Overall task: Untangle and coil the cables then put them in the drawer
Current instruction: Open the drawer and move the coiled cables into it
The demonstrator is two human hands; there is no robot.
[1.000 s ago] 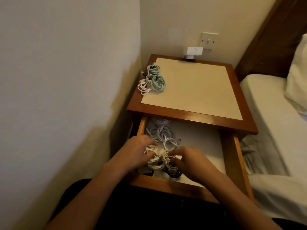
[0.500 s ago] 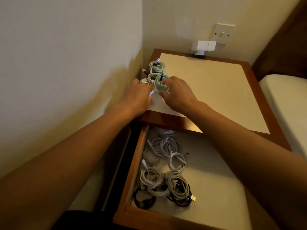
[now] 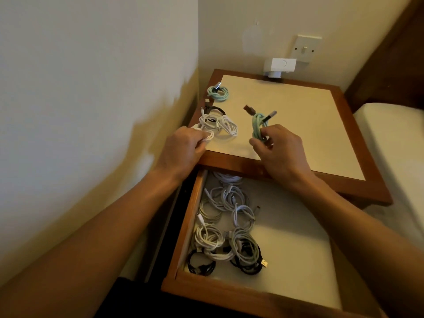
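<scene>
Our right hand [image 3: 282,152] pinches a green coiled cable [image 3: 258,125] near the front edge of the nightstand [image 3: 298,120] top. Left hand [image 3: 183,150] grips the white cable bundle [image 3: 220,126] at the front-left corner. Second green coil [image 3: 218,94] by the left edge. Open drawer [image 3: 191,214]: coiled cables [image 3: 213,239] along its left side

Materials/finish, as seen:
bedside table frame [image 3: 229,162]: varnished wood, semi-gloss, smooth; inset top [image 3: 298,125]: cream, matt, smooth; drawer wall [image 3: 190,216]: same wood; drawer floor [image 3: 293,260]: pale matt lining; white cables [image 3: 226,126]: smooth plastic sheath, slight sheen; upright mint-green cable [image 3: 257,125]: matt sheath, plug shells look like grey metal; USB plug [image 3: 264,263] in drawer: shiny gold-toned metal; switch plate [image 3: 306,48] and adapter [image 3: 280,65]: white plastic; wall [image 3: 91,88]: matt paint; bed sheet [image 3: 394,138]: white cloth
</scene>
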